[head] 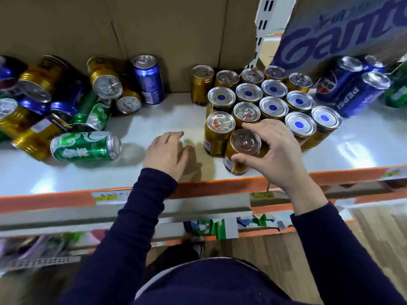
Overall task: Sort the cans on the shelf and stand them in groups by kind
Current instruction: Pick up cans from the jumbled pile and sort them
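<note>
Right hand (pixel 273 148) fingers curled round gold can (pixel 242 150): seat it upright, flush against gold cluster (pixel 273 106) beyond fingertips; left hand (pixel 167 153) slack, empty.

Left grip (pixel 165 153), centre frame: palm down, fingers loosely curled, holding nothing. Right grip (pixel 277 150), right of centre: thumb and fingers curled round the top of a gold can (pixel 244 142).

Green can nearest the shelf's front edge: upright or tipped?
Tipped: the green can lies on its side on the shelf, ends pointing left and right.
</note>
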A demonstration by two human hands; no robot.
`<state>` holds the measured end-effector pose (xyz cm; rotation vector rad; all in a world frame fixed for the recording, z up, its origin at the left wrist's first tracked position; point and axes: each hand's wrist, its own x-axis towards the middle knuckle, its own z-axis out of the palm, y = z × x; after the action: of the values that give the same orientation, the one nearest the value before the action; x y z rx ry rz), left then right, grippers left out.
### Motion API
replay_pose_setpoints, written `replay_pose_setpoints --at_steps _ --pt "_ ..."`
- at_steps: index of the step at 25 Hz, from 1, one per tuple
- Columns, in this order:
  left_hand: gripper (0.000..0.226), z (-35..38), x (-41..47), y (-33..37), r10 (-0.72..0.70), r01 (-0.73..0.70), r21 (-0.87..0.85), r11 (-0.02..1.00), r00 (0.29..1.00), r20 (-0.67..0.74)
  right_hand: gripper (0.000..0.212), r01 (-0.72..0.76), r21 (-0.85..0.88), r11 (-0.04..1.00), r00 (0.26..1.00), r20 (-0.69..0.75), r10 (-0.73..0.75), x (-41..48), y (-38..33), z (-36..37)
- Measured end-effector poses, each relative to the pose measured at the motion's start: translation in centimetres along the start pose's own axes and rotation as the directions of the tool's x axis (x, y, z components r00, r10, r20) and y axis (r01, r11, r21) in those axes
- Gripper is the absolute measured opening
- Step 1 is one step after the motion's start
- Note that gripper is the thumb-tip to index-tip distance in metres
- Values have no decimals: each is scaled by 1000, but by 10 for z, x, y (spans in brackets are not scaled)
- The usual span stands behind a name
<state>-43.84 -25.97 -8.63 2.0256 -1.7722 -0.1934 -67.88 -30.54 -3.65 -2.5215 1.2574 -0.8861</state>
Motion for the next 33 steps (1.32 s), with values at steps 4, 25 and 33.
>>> replay_pose_setpoints --at_steps 4,25,33 --pt "35 -4 -36 9 -37 41 44 998 995 -88 62 47 -14 999 998 -39 -48 -8 1 4" --pt "34 -121 -89 -164 -182 227 60 972 888 -423 75 35 345 938 889 419 -187 83 -173 171" --pt "55 -131 -40 -230 -85 132 147 980 954 -287 67 -296 483 824 949 247 196 69 -192 191"
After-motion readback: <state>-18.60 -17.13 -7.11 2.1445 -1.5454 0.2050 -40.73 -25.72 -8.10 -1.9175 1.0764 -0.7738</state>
